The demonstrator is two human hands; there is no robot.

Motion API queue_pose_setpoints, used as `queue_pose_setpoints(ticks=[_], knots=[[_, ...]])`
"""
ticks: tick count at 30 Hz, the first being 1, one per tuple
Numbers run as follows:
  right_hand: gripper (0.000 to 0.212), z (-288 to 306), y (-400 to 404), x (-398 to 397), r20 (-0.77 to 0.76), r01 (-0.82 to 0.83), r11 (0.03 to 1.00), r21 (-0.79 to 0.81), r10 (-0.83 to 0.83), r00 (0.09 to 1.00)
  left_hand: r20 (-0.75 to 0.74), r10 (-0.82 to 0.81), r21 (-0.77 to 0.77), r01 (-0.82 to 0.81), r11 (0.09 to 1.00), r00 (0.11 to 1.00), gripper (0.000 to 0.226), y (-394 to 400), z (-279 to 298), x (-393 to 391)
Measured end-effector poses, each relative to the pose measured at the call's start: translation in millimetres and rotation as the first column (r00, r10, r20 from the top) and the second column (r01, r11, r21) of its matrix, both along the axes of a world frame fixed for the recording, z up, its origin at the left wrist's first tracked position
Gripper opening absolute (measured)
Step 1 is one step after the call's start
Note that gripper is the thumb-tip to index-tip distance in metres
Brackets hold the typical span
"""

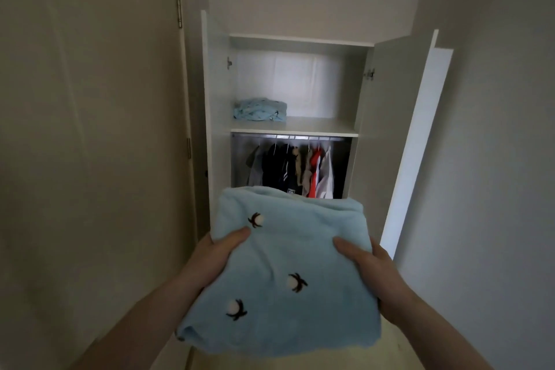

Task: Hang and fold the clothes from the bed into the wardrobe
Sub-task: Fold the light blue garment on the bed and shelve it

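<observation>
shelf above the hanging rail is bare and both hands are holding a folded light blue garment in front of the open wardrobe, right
Not quite. The head view shows the shelf is not bare: a folded blue item lies on its left side. The rest holds: the left hand and right hand hold a folded light blue garment before the open wardrobe.

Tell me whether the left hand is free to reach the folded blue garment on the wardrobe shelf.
Probably not yet: the left hand grips the light blue fleece together with the right hand. The garment on the shelf lies unobstructed, doors open.
</observation>
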State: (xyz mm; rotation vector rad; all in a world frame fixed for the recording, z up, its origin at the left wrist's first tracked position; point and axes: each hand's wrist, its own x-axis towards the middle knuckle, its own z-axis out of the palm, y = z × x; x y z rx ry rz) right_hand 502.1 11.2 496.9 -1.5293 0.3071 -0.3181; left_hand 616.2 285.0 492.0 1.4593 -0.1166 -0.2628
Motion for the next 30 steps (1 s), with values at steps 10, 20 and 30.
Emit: queue_pose_setpoints(ticks=[10, 20, 30], knots=[[0.061, 31, -87, 132, 0.072, 0.111, 0.993, -0.046, -0.108, 0.992, 0.104, -0.105, 0.043, 0.101, 0.994, 0.989, 0.067, -94, 39, 155], [0.030, 65, -200, 314, 0.139, 0.099, 0.994, -0.049, -0.091, 0.986, 0.095, -0.083, 0.018, 0.082, 0.996, 0.992, 0.032, -210, 76, 339], [0.041, 107, -279, 499, 0.101, 0.044, 0.999, -0.026, -0.042, 0.994, 0.074, -0.060, 0.047, 0.057, 0.997, 0.995, 0.055, -276, 122, 507]])
